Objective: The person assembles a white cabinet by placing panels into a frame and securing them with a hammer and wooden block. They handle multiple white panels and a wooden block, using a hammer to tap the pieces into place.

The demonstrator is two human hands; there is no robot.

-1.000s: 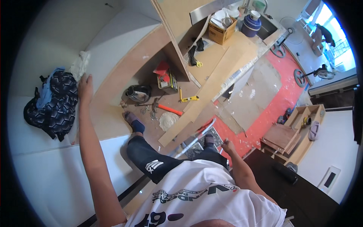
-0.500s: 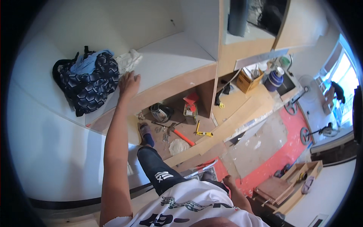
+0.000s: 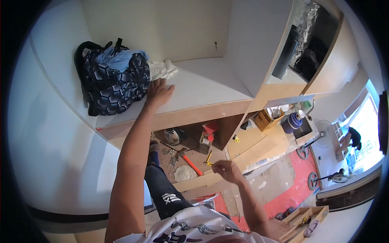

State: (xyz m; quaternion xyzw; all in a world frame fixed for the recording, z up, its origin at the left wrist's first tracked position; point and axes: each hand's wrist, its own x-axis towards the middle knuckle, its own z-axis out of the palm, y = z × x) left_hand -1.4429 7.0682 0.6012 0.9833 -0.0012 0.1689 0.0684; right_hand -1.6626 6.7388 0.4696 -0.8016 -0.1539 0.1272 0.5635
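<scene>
My left hand lies palm down on the white shelf, fingers spread. It is beside a black-and-grey hexagon-patterned backpack, its fingertips by a crumpled white cloth. A light blue cloth sits on top of the bag. My right hand is raised over the edge of the lower compartment with its fingers curled in. What it holds, if anything, is hidden. From this angle it covers most of a yellow utility knife. An upright yellow stick-like tool shows just beyond.
Below the shelf are a hammer with an orange handle, a steel kettle, a tin with red items and a round whitish bundle. A cardboard box and blue jug stand on the counter. A wooden tray lies low right.
My right hand has come up from beside my body to the compartment's edge. My left hand stays on the shelf by the bag. The whole view has shifted.
</scene>
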